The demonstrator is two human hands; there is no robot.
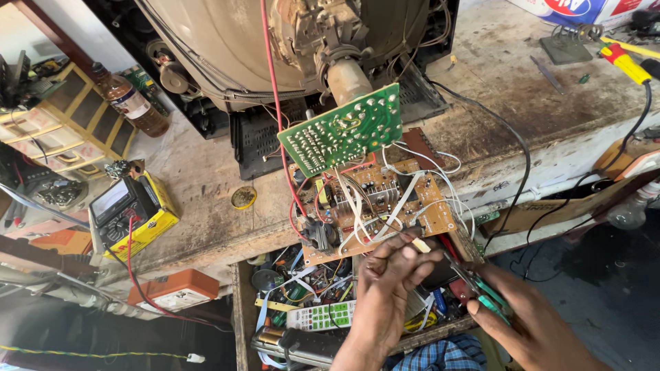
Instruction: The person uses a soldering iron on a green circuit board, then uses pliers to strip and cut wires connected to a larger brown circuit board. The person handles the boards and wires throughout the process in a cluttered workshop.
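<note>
Down at the front edge of the workbench (206, 185), my left hand (388, 275) pinches a small pale component (421, 244) between thumb and fingertips, the fingers curled tight around it, right at the near edge of the brown circuit board (385, 206). My right hand (529, 323) is closed around the green handles of a pair of pliers (474, 282), whose dark tips point up and left toward that pale piece and end just beside it; whether the tips actually touch it I cannot tell. The brown board overhangs the bench edge, tangled with white and red wires, and a green circuit board (344, 129) stands tilted above it, fixed to the neck of the big picture tube (227, 41) lying on the bench. Below my hands an open drawer (240, 309) is crammed with loose parts, cables and a white remote control (322, 317). Off to the left sits a multimeter (120, 206) in a yellow case with a red lead trailing off it, and farther back a brown bottle (134, 102) lies tilted.
</note>
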